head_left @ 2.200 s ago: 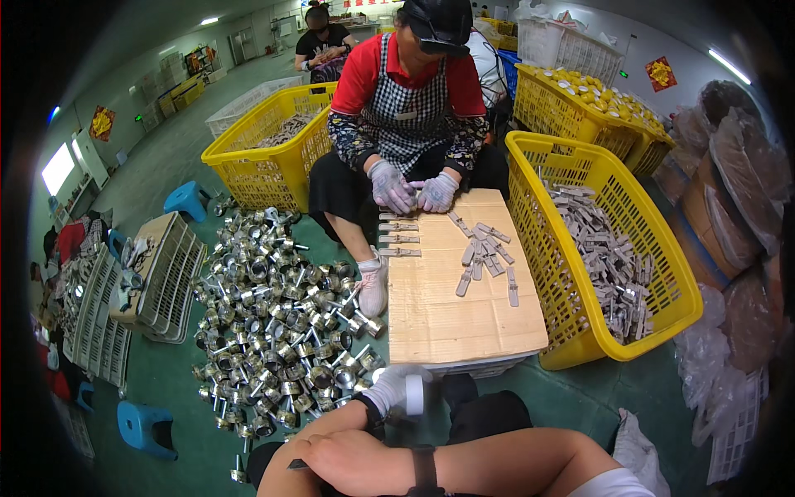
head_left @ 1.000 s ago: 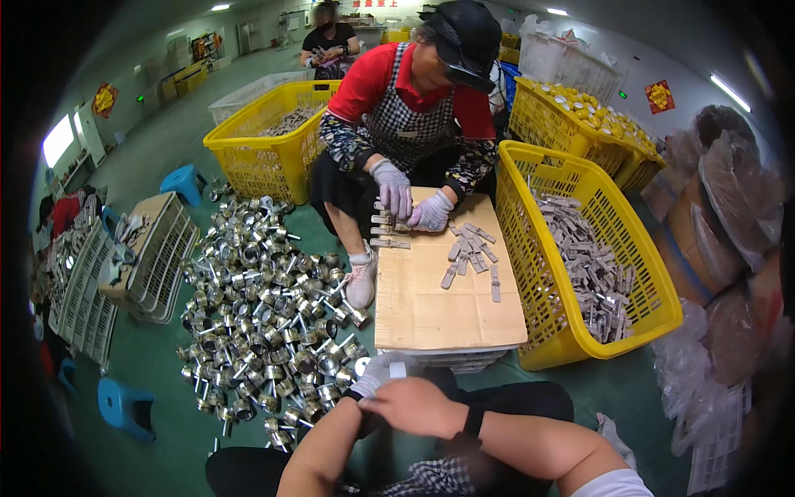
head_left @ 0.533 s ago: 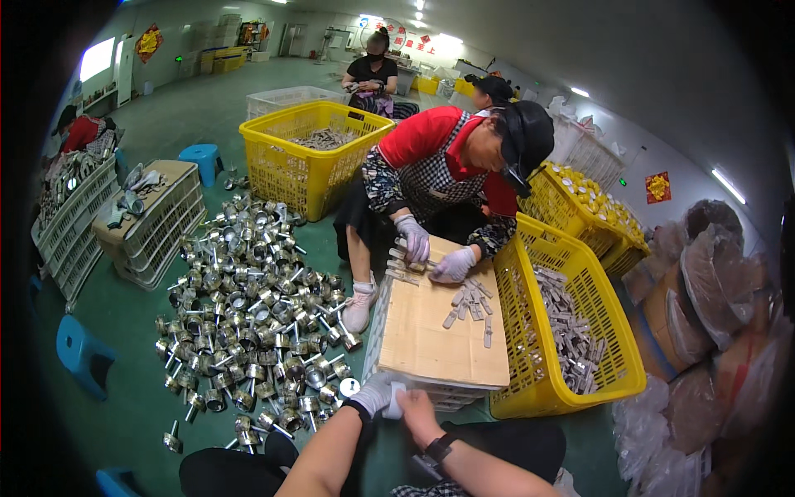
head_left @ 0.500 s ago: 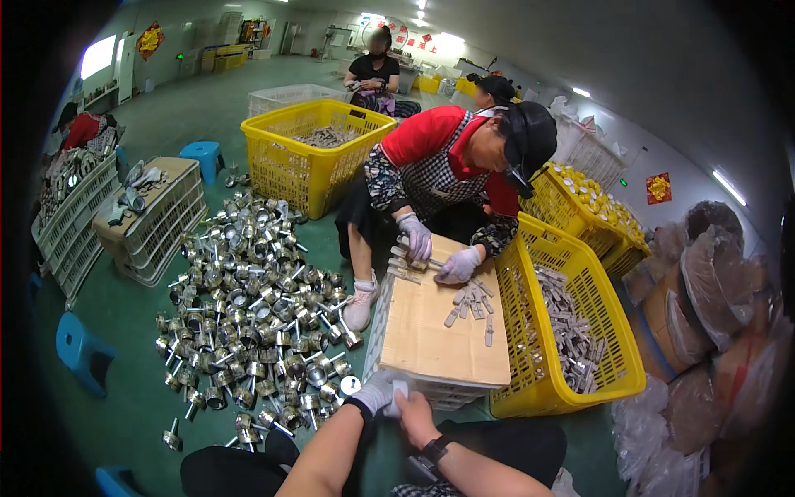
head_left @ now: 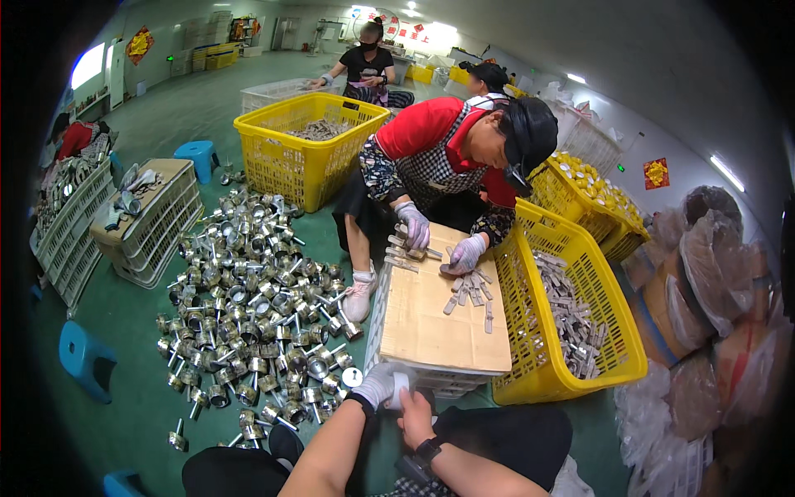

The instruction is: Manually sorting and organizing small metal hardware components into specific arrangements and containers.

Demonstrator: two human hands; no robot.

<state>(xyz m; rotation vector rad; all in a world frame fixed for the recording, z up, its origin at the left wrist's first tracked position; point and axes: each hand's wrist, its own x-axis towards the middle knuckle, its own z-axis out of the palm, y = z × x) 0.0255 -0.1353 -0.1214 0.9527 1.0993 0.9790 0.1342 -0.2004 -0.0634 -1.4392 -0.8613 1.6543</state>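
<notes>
My left hand (head_left: 378,384) wears a white glove and sits at the near edge of a cardboard-topped crate (head_left: 431,335). My bare right hand (head_left: 413,412), with a dark watch on its wrist, pinches the glove's fingers right beside it. Flat grey metal strips (head_left: 469,290) lie at the far end of the cardboard. Across from me a seated person in a red shirt and checked apron presses a gloved hand (head_left: 464,253) on the strips and holds a few in the other.
A yellow basket (head_left: 617,348) of metal strips stands to the right of the crate. Several shiny cylindrical metal parts (head_left: 252,306) cover the green floor at left. Behind them are another yellow basket (head_left: 273,170), white crates (head_left: 157,224), blue stools (head_left: 83,358) and, at far right, wrapped bags (head_left: 712,282).
My two hands have come together and moved up from my lap to the crate's near edge, the right one taking hold of the left glove. The view has swung left. The person opposite keeps sorting strips.
</notes>
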